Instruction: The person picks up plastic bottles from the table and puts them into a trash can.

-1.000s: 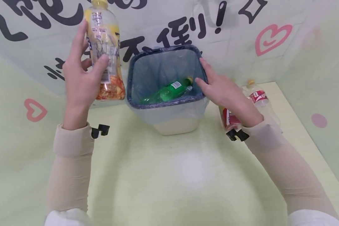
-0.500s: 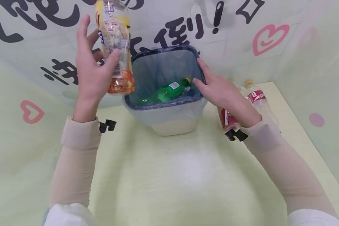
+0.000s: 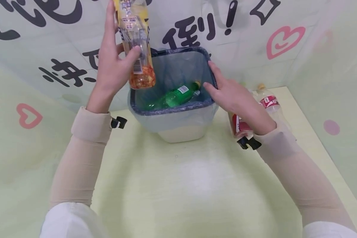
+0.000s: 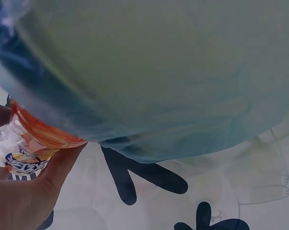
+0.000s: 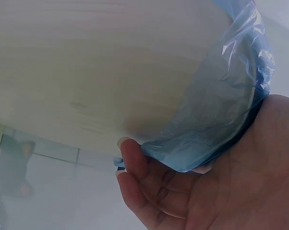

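Note:
My left hand (image 3: 113, 71) grips a clear plastic bottle (image 3: 138, 36) with a yellow label and an orange-patterned base. The bottle stands nearly upright, its top cut off by the head view's edge, and its base hangs over the left rim of a pale trash bin (image 3: 181, 134). A blue bag lines this bin, and a green plastic bottle (image 3: 174, 98) lies inside. On the bin's right rim, my right hand (image 3: 233, 96) holds on. The right wrist view shows its fingers (image 5: 134, 158) curled against the bin's outer side and liner (image 5: 197, 129).
To the right of the bin, partly behind my right forearm, are red-labelled bottles (image 3: 270, 100) on the pale table (image 3: 181, 185). A wall with black lettering (image 3: 190, 31) and a pink heart (image 3: 285, 41) rises close behind the bin.
My left hand has carried the yellow-labelled bottle rightward and upward in view, from beside the bin to over its left rim. The right hand keeps its place on the rim.

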The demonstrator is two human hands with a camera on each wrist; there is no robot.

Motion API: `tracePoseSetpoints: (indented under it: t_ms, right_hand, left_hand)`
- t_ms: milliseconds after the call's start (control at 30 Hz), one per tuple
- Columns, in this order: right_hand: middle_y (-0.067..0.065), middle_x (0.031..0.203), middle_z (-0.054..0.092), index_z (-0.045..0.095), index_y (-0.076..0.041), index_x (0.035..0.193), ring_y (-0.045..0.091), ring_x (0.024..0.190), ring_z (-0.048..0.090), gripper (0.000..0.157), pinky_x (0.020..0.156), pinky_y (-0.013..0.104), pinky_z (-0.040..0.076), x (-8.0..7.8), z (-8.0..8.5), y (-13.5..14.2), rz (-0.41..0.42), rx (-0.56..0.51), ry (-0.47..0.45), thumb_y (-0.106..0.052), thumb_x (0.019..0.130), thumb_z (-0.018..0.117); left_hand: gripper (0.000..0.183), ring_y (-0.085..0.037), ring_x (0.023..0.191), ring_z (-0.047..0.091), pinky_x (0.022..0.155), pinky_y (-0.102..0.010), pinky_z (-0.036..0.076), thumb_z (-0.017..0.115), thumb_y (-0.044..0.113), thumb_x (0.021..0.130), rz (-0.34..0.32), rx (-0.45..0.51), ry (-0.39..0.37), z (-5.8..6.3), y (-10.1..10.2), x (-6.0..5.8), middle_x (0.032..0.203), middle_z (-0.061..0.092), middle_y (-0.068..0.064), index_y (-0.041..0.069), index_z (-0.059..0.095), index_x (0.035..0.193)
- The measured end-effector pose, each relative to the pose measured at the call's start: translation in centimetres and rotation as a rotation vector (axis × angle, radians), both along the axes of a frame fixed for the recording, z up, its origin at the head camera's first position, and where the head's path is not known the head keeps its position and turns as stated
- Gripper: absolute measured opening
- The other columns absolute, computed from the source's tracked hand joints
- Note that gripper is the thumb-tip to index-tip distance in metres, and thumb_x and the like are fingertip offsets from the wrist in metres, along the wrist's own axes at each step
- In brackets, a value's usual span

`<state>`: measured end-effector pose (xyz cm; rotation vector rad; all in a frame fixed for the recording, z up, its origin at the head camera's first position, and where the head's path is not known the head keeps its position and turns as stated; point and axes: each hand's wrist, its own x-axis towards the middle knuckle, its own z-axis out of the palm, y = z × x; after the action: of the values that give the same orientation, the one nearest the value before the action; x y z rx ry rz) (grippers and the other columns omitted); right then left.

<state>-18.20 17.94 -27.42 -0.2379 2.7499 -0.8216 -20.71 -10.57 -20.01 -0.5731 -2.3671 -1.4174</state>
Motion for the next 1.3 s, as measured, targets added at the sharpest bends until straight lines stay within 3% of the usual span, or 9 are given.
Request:
tracePoseSetpoints:
  t_ms: [300, 500, 633, 733, 800, 1067, 1300]
  right_hand:
    - [0.019, 0.153, 0.040, -0.016, -0.043, 0.155, 0.041, 0.123, 0.052, 0.071, 0.095, 0.057, 0.047, 0.0, -0.2, 0.2, -0.014, 0.007, 0.021, -0.059, 0.101, 0.028]
    - [0.021, 0.137, 0.054, -0.015, -0.043, 0.155, 0.039, 0.110, 0.057, 0.071, 0.084, 0.052, 0.050, 0.0, -0.3, -0.1, -0.016, 0.019, 0.026, -0.059, 0.101, 0.029]
    - [0.021, 0.127, 0.058, -0.015, -0.043, 0.155, 0.039, 0.109, 0.058, 0.071, 0.082, 0.051, 0.050, -0.1, -0.2, -0.2, -0.018, 0.025, 0.020, -0.058, 0.101, 0.029]
    - [0.022, 0.134, 0.055, -0.016, -0.043, 0.155, 0.040, 0.116, 0.056, 0.071, 0.088, 0.054, 0.049, -0.1, -0.2, -0.1, -0.019, 0.025, 0.013, -0.058, 0.101, 0.029]
    - [0.023, 0.139, 0.052, -0.017, -0.043, 0.154, 0.040, 0.120, 0.054, 0.071, 0.091, 0.056, 0.048, 0.0, -0.1, -0.1, -0.021, 0.024, 0.005, -0.059, 0.101, 0.028]
    - [0.021, 0.149, 0.045, -0.017, -0.043, 0.154, 0.040, 0.121, 0.054, 0.071, 0.091, 0.055, 0.049, 0.1, 0.0, -0.1, -0.020, 0.020, 0.008, -0.060, 0.101, 0.027]
    - [0.018, 0.159, 0.030, -0.020, -0.045, 0.152, 0.043, 0.132, 0.045, 0.073, 0.099, 0.061, 0.044, 0.0, 0.0, -0.1, -0.011, 0.015, -0.013, -0.063, 0.100, 0.028]
  left_hand:
    - [0.092, -0.021, 0.119, 0.050, 0.094, -0.036, 0.050, 0.061, 0.011, 0.091, 0.041, -0.041, 0.034, -1.6, -0.3, -2.2, 0.149, 0.038, -0.001, 0.018, 0.001, 0.161]
    - [0.101, -0.018, 0.119, 0.048, 0.094, -0.035, 0.052, 0.068, 0.009, 0.088, 0.069, -0.040, 0.027, -1.9, -0.5, -2.3, 0.145, 0.036, -0.003, 0.017, -0.002, 0.161]
    - [0.112, -0.020, 0.132, 0.042, 0.108, -0.038, 0.042, 0.076, 0.011, 0.082, 0.059, 0.000, 0.000, -2.1, -0.5, -2.2, 0.154, 0.024, -0.001, 0.018, -0.004, 0.161]
    - [0.117, -0.019, 0.142, 0.032, 0.117, -0.038, 0.028, 0.081, 0.014, 0.079, 0.043, 0.009, 0.019, -2.2, -0.7, -2.2, 0.161, 0.015, -0.001, 0.016, -0.003, 0.161]
    - [0.116, -0.018, 0.144, 0.029, 0.118, -0.037, 0.025, 0.081, 0.016, 0.080, 0.045, -0.008, 0.021, -2.2, -0.8, -2.2, 0.163, 0.013, 0.000, 0.016, -0.002, 0.161]
    - [0.113, -0.015, 0.144, 0.028, 0.117, -0.038, 0.027, 0.079, 0.013, 0.083, 0.068, -0.067, -0.028, -1.9, -1.3, -1.7, 0.163, 0.017, 0.000, 0.020, -0.003, 0.161]
    - [0.112, -0.017, 0.145, 0.029, 0.116, -0.038, 0.029, 0.078, 0.012, 0.084, 0.060, -0.122, -0.043, -2.2, -1.9, -1.3, 0.163, 0.017, -0.001, 0.021, -0.003, 0.161]
